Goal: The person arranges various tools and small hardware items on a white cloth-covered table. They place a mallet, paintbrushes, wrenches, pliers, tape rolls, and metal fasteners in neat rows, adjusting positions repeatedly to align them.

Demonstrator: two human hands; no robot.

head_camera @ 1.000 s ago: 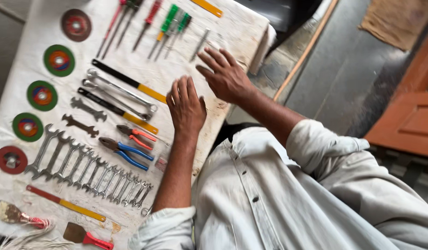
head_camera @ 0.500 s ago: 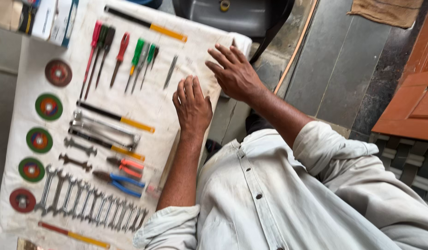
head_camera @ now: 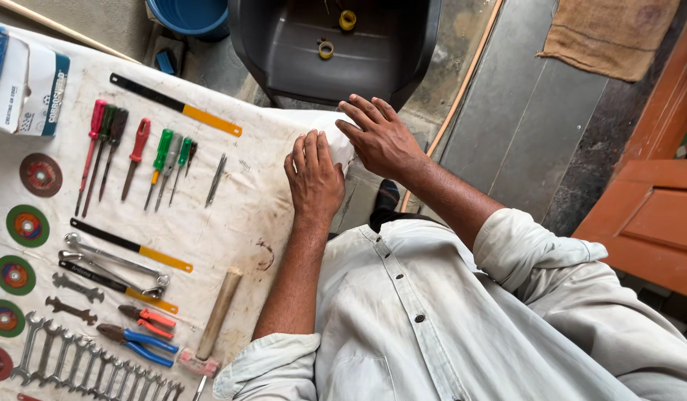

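Left hand (head_camera: 313,182) flat, palm down, fingers together and stretched out, pressed on the white cloth (head_camera: 239,215) near its corner; nothing gripped. Right hand (head_camera: 380,137) just beside it at the cloth corner, fingers spread and slightly bent, tips touching the folded edge; whether any fabric is pinched, cannot tell. Both forearms bare, pale sleeves rolled up.

Cloth spread over the desk, stained, carrying rows of tools. Nearest the left hand: a small grey file (head_camera: 216,180), then a fan of screwdrivers (head_camera: 139,160) with red, green and dark handles. Above those, a black and yellow saw blade (head_camera: 176,105) lying aslant. Lower down, a second black and yellow blade (head_camera: 132,245), two long wrenches (head_camera: 113,261) and a hammer (head_camera: 217,315) with wooden handle, head toward the bottom edge. Left of the hammer, pliers (head_camera: 146,319) with red grips above pliers with blue grips. Along the bottom left, a row of spanners (head_camera: 83,360) side by side. Down the far left edge, round cutting discs (head_camera: 28,225) in red and green. Top left, a white box (head_camera: 28,85).

Beyond the desk, a dark plastic chair (head_camera: 336,48) with two tape rolls (head_camera: 325,50) on its seat, and a blue bucket (head_camera: 187,15) beside it.
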